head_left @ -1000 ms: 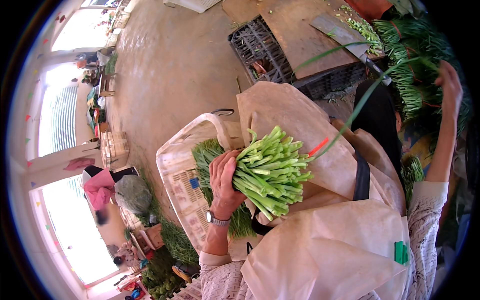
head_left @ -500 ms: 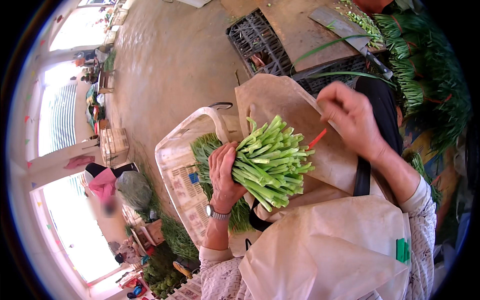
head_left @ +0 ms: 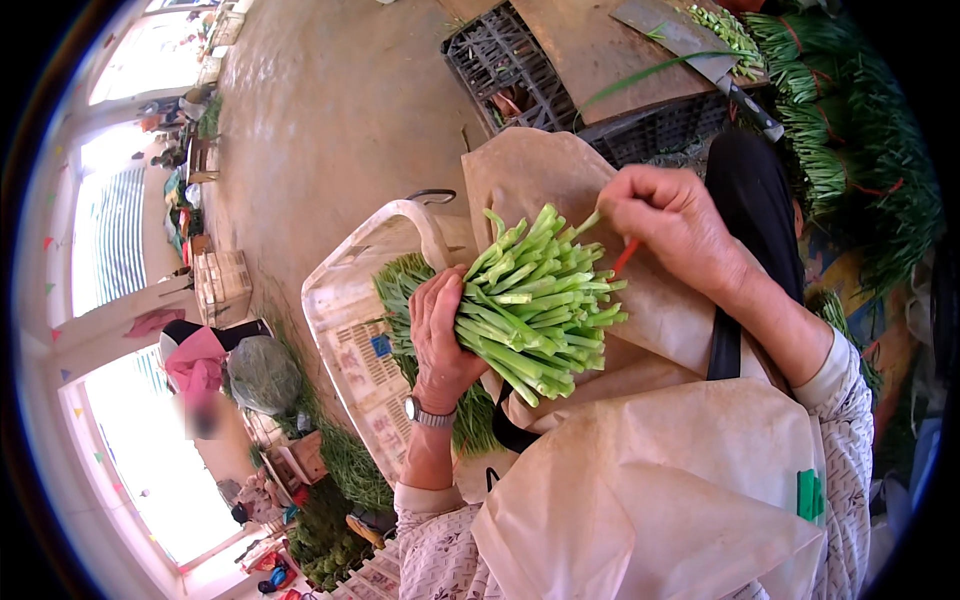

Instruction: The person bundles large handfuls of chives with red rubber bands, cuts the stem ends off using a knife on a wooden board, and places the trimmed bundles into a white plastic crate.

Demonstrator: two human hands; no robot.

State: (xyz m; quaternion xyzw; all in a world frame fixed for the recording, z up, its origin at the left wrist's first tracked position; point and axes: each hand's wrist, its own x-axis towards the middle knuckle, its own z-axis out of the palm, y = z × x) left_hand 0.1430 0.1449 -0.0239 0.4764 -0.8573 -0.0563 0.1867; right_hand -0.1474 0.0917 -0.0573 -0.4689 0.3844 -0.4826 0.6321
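My left hand is wrapped round a thick bunch of green vegetable stalks, with its pale cut ends fanned toward the right. The leafy part runs back under that hand, largely hidden. At the bunch's upper right edge, my right hand is closed in a pinch on a single green stalk. Just below those fingers a red strip sticks out; whether it is held too is unclear. The bunch is above my brown apron.
A white plastic basket holding greens stands at my left. Ahead, a board bearing a cleaver rests on a black crate. Bundled greens are piled at right. Another person is at far left.
My right hand has come left to the bunch's edge and now pinches a stalk. My left hand keeps its grip. The view has shifted slightly.
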